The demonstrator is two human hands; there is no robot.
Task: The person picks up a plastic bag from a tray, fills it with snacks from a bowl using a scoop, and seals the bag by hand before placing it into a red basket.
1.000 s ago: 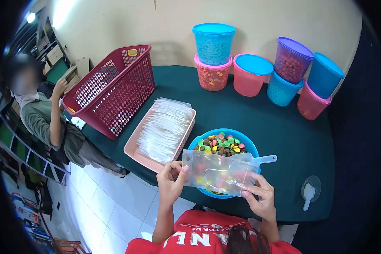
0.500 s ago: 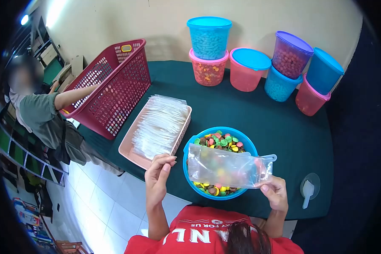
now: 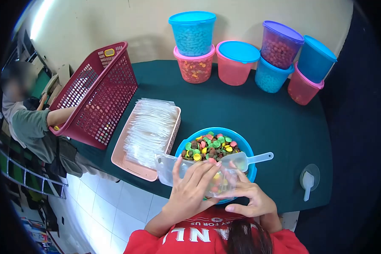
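Left hand [image 3: 189, 195] shifted onto pouch [image 3: 166, 171] beside right hand [image 3: 254, 199]; fingers [image 3: 207, 178] spread; open green cloth [image 3: 224, 103] beyond bowl rim [image 3: 244, 144].

Lidded tubs [image 3: 235, 67] (some stacked) near wall [image 3: 146, 25]; maroon basket [image 3: 100, 99] left of them.

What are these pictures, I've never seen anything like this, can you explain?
There's no machine: these are a person's bare hands, seen by one head-worn camera looking forward and down. That's why their red shirt shows at the bottom. The left hand and right hand are both on a clear plastic pouch over a blue bowl of colourful pieces; the exact grip is hard to see. A scoop rests in the bowl. The dark green table also holds a pink basket of plastic packets, a maroon basket, lidded tubs by the wall, and another scoop at the right. Another person stands at the far left.
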